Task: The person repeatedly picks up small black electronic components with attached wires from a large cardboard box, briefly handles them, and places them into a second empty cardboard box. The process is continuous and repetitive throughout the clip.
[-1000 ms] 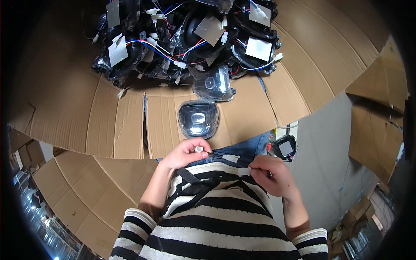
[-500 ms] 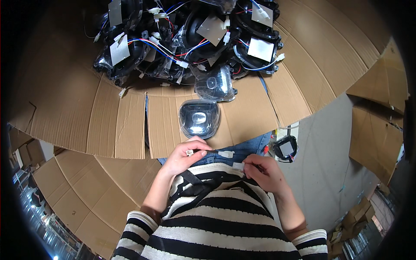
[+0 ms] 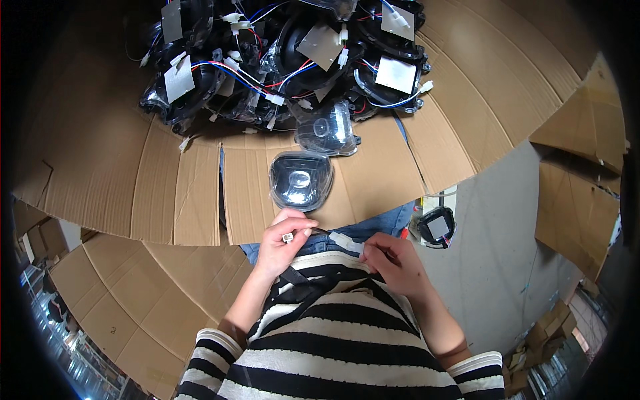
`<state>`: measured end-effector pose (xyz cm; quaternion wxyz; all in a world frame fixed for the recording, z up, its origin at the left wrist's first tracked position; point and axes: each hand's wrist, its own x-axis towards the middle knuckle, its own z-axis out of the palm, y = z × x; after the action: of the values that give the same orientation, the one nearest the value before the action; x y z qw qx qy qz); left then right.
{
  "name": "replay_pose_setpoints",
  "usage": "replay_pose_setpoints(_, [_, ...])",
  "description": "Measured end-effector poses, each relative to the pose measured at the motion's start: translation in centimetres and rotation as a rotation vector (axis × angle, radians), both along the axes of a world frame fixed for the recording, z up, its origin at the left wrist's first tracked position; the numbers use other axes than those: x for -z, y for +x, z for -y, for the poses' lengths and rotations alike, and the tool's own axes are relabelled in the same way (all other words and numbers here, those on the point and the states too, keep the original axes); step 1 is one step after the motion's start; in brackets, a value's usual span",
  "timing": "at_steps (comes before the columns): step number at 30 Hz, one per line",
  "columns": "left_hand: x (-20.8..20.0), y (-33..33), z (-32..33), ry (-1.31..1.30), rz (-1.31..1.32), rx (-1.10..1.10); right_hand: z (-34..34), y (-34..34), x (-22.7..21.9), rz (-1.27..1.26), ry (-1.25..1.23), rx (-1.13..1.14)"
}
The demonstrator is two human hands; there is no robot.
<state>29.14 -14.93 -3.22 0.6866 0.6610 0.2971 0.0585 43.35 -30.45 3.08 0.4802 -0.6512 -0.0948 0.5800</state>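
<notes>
The top edge cuts off the lamp pile (image 3: 291, 57), its lower layers hidden under upper ones. The left grip (image 3: 281, 243) covers part of the dark cable (image 3: 321, 231); the right grip (image 3: 399, 265) hides one end of the white connectors (image 3: 345, 241) — too small to tell whether they lock. Both striped sleeves (image 3: 208, 357) run off below; the lower-left background (image 3: 83, 357) blurs.

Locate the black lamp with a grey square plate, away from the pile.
In the head view, right of centre, the black lamp sits up-right of your right hand, near the brown cardboard sheet.
</notes>
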Motion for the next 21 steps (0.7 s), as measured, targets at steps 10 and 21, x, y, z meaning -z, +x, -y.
replay_pose_setpoints(10, [-0.1,-0.5,0.3,0.145,0.063,0.103,0.4,0.3,0.4,0.316,-0.123,-0.202])
replay_pose_setpoints(21, [-17.7,-10.7,-8.6,0.355,0.667,-1.07,5.1,0.8,-8.7,0.362,0.835,0.256])
